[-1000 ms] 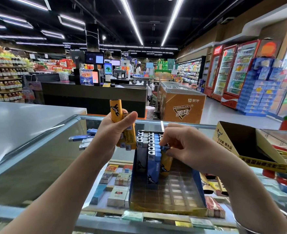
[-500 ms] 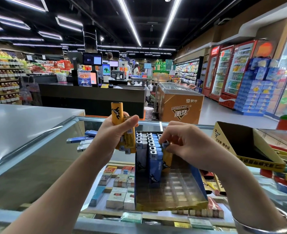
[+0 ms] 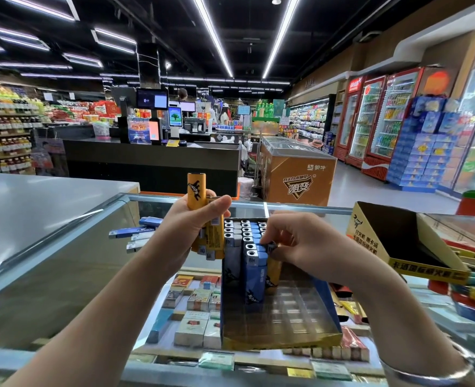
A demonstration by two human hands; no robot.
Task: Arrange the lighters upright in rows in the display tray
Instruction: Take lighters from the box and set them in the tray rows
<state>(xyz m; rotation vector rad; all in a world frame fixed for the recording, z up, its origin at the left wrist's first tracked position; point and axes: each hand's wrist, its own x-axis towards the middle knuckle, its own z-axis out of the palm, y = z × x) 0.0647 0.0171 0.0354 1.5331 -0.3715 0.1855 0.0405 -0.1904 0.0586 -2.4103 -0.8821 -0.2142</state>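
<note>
From the head camera, the right hand [image 3: 309, 244] covers the far right corner of the display tray [image 3: 283, 337], so the lighter its curled fingertips pinch shows only as a dark cap and an orange body below the palm. The left hand [image 3: 188, 233] is clamped round a bunch of orange lighters [image 3: 202, 219], held just left of the tray; how many it holds cannot be counted. Blue and grey lighters [image 3: 248, 263] stand upright in rows at the tray's back, the front cells bare. The tray sits on a glass counter [image 3: 63, 263] over cigarette packs. Loose lighters [image 3: 135, 233] lie flat behind. An open yellow box [image 3: 403, 247] is cut off at right. Beyond are checkout screens and drink fridges.
</note>
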